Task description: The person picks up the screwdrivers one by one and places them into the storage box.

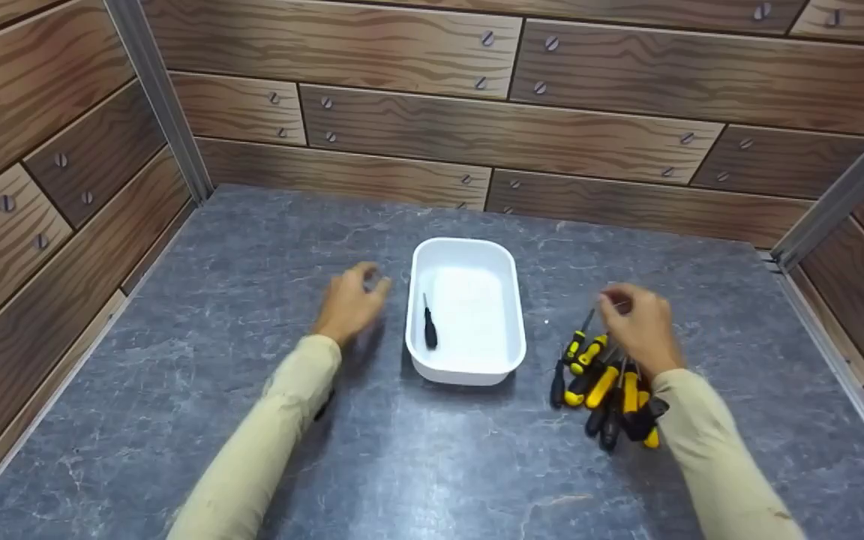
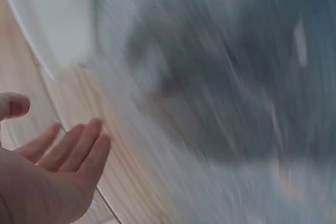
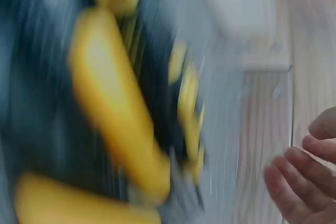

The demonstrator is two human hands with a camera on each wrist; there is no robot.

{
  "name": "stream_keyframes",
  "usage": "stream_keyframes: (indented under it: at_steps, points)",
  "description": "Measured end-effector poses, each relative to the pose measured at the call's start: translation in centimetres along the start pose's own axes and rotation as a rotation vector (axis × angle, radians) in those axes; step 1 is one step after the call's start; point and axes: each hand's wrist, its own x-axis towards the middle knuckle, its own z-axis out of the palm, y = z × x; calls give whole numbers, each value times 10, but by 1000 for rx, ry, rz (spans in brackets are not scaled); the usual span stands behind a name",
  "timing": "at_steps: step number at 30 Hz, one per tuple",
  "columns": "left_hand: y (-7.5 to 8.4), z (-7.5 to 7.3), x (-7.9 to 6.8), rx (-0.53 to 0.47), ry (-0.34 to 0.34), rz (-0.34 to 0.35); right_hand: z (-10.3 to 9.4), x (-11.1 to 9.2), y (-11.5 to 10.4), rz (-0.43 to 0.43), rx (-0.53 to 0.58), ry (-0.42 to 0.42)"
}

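Observation:
A white plastic tub (image 1: pixel 469 379) stands on the grey marbled surface, and one small black screwdriver (image 1: pixel 430 330) lies inside along its left side. Left of the tub, my left hand (image 1: pixel 349 304) hovers with loosely bent fingers; its wrist view (image 2: pixel 58 177) shows nothing in it. To the right of the tub lies a pile of screwdrivers (image 1: pixel 601 386) with black and yellow handles. My right hand (image 1: pixel 643 326) is over the far end of this pile, thumb and fingers relaxed and holding nothing visible. Yellow handles (image 3: pixel 115 98) blur close to the right wrist camera.
Wood-plank-patterned walls (image 1: pixel 402 112) enclose the back and both sides of the grey work surface (image 1: pixel 432 465). Metal corner posts (image 1: pixel 162 97) join the panels.

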Motion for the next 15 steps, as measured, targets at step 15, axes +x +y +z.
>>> stream_keyframes:
  at_steps: [15]
  points:
    - [19, 40, -43, -131, -136, 103, 60, -25, -73, 342, 450, -297]
